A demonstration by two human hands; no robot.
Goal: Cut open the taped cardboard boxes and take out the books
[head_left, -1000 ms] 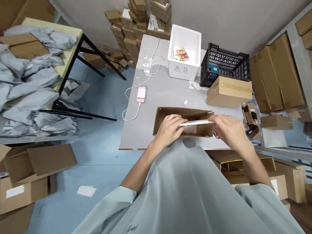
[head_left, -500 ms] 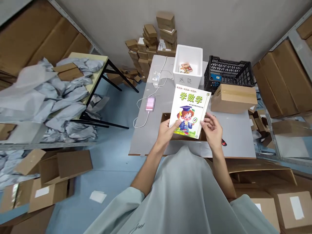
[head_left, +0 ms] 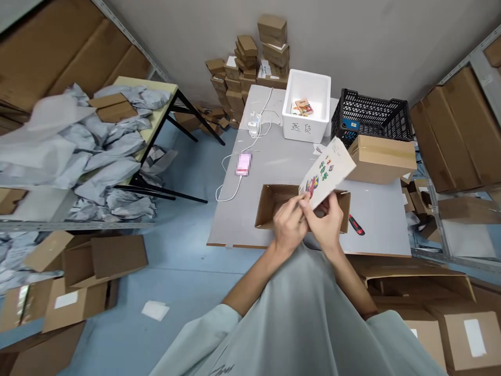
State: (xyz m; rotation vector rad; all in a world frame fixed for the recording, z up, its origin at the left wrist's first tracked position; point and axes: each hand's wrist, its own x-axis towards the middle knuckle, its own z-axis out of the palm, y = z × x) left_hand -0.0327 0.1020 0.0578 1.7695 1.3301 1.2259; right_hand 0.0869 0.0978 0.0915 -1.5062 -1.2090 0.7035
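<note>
A thin white book [head_left: 331,164] with coloured pictures and green lettering is held tilted above an open cardboard box [head_left: 270,203] on the table. My left hand [head_left: 290,222] has its fingers closed at the book's lower end. My right hand [head_left: 326,222] grips the same lower edge, its thumb close to the left fingers. The hands hide part of the box's inside and its front wall. Just right of the box lies a red and black box cutter [head_left: 356,225].
On the grey table [head_left: 235,224] stand a white foam box [head_left: 305,130] holding small items, a black crate [head_left: 371,112], a closed carton [head_left: 385,159] and a phone [head_left: 243,164] on a white cable. Grey parcels [head_left: 105,180] lie left; stacked cartons [head_left: 274,52] stand behind.
The book has turned from its front cover, facing me, to another side and tilts up to the right. Both hands have come together at its lower end, uncovering the box and cutter.
</note>
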